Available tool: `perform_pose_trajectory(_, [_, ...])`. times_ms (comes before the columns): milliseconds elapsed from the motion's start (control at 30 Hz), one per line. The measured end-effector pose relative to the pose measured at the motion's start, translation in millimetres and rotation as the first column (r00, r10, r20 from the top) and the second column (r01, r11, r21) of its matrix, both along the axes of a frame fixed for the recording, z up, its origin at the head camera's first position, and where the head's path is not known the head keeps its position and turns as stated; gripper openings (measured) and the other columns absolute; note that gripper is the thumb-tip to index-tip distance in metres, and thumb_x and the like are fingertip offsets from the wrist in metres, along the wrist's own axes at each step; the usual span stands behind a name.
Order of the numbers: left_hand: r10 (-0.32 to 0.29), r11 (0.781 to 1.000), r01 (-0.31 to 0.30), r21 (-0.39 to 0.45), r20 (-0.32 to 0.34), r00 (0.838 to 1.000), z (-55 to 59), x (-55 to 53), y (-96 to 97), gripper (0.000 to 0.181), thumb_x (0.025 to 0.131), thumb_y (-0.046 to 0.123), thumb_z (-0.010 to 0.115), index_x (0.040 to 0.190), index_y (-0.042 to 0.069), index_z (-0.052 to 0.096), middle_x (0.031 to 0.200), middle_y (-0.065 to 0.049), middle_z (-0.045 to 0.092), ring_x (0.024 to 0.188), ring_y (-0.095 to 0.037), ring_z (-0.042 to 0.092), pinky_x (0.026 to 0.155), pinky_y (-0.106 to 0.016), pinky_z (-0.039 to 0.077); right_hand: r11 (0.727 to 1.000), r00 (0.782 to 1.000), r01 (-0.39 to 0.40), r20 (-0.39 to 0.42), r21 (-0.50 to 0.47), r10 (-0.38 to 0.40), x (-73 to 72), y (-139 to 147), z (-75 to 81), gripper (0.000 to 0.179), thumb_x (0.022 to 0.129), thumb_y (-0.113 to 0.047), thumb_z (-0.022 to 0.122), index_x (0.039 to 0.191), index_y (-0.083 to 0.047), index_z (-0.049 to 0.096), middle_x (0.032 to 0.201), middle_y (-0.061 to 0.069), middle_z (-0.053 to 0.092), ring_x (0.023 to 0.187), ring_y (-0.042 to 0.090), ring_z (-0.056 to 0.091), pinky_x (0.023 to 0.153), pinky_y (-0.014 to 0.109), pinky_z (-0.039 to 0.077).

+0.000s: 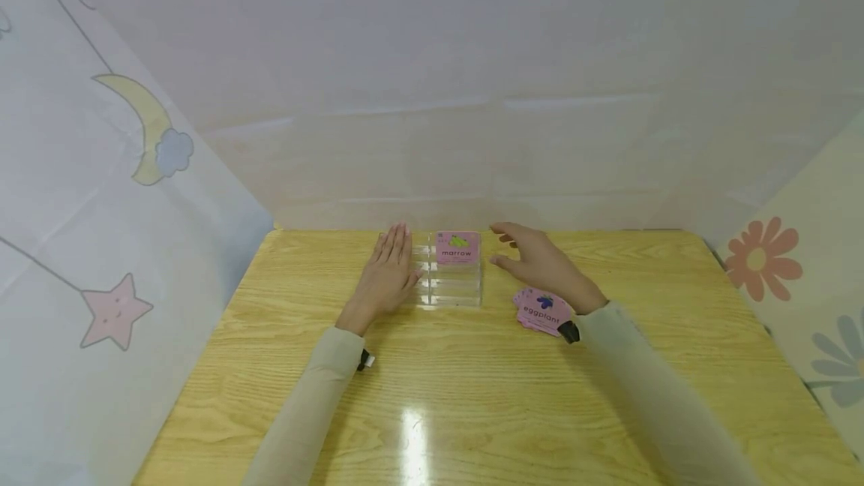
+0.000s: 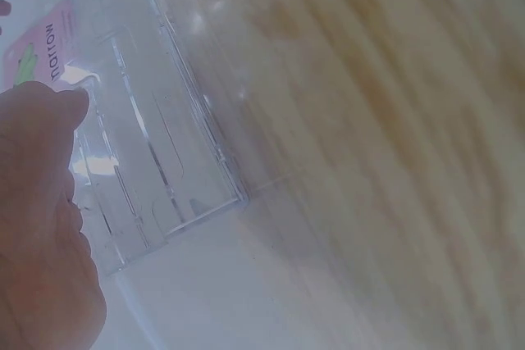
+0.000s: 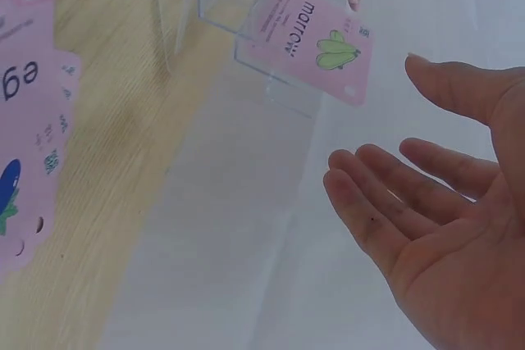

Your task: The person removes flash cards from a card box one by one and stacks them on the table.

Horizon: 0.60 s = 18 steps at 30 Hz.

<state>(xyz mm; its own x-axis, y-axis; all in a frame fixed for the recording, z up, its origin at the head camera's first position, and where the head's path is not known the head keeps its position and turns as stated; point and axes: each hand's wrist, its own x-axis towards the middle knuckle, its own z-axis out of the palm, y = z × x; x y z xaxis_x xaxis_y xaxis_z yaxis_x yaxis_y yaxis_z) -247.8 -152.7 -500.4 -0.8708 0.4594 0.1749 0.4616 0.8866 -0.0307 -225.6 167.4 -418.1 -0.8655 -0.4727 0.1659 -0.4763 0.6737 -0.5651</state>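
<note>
A clear plastic tiered card rack (image 1: 455, 292) stands near the table's back edge. In its right column, at the back, sits a pink card printed "marrow" (image 1: 457, 249). My left hand (image 1: 388, 276) rests on the rack's left side with fingers straight, covering much of that column. To the right of the rack my right hand (image 1: 543, 265) hovers, fingers loosely bent and thumb apart; the right wrist view shows the palm (image 3: 451, 260) holding nothing. Below the right wrist lies a fanned pile of pink cards (image 1: 540, 312), the top one printed "eggplant".
The wooden table (image 1: 432, 366) runs back to a pale wall sheet (image 1: 432, 156). Side sheets carry a moon (image 1: 145, 126) and star (image 1: 116, 312) on the left, and flowers (image 1: 763, 257) on the right. A dark wrist strap piece (image 1: 569, 331) overlaps the card pile in the head view.
</note>
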Motion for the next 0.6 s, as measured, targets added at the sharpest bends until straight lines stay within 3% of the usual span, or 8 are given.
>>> perform_pose_trajectory(267, [-0.004, 1.0, 0.004, -0.004, 0.017, 1.0, 0.8, -0.5, 0.3, 0.082, 0.113, 0.043, 0.04, 0.165, -0.007, 0.001, 0.176, -0.025, -0.002, 0.166, -0.04, 0.006, 0.138, -0.05, 0.004, 0.998, 0.998, -0.024, -0.06, 0.049, 0.027, 3.5, -16, 4.2, 0.067, 0.1, -0.025, 0.073, 0.155, 0.002, 0.045, 0.158, 0.023, 0.051, 0.149, 0.043, 0.047, 0.124, 0.06, 0.04])
perform_pose_trajectory(600, [-0.002, 1.0, 0.002, 0.007, 0.008, 1.0, 1.0, 0.6, 0.7, 0.08, 0.113, 0.043, 0.04, 0.165, -0.008, 0.005, 0.176, -0.026, 0.006, 0.166, -0.04, 0.008, 0.137, -0.051, 0.005, 0.994, 0.985, -0.067, -0.154, 0.087, 0.079, 0.2, -34, -5.6, 0.072, 0.097, -0.027, 0.077, 0.155, 0.002, 0.045, 0.163, 0.025, 0.044, 0.151, 0.043, 0.045, 0.124, 0.058, 0.041])
